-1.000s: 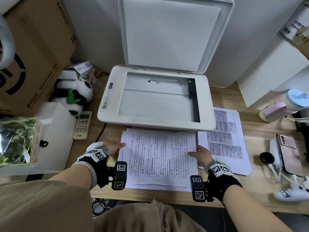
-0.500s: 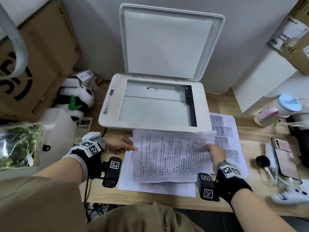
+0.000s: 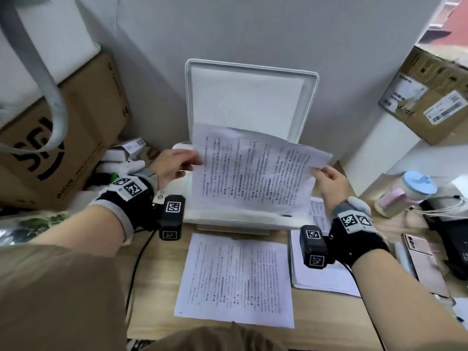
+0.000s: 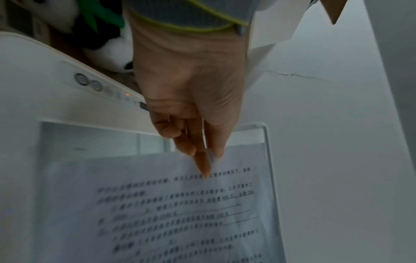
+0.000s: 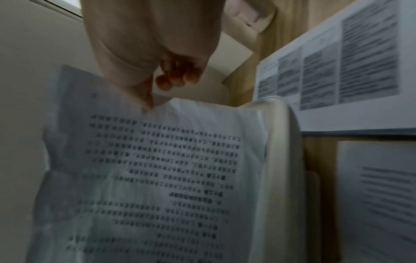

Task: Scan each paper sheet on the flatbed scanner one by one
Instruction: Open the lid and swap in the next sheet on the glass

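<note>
The left hand [image 3: 174, 165] pinches the left edge of a printed sheet [image 3: 253, 173]; the right hand [image 3: 329, 183] pinches its right edge. The sheet hangs tilted over the flatbed scanner [image 3: 240, 219], long axis left to right, text towards the person. Behind stands the raised lid [image 3: 250, 97]. Paper stacks [image 3: 235, 279] lie on the desk [image 3: 157, 295] in front, and a panda toy [image 4: 112, 51] sits left.
</note>
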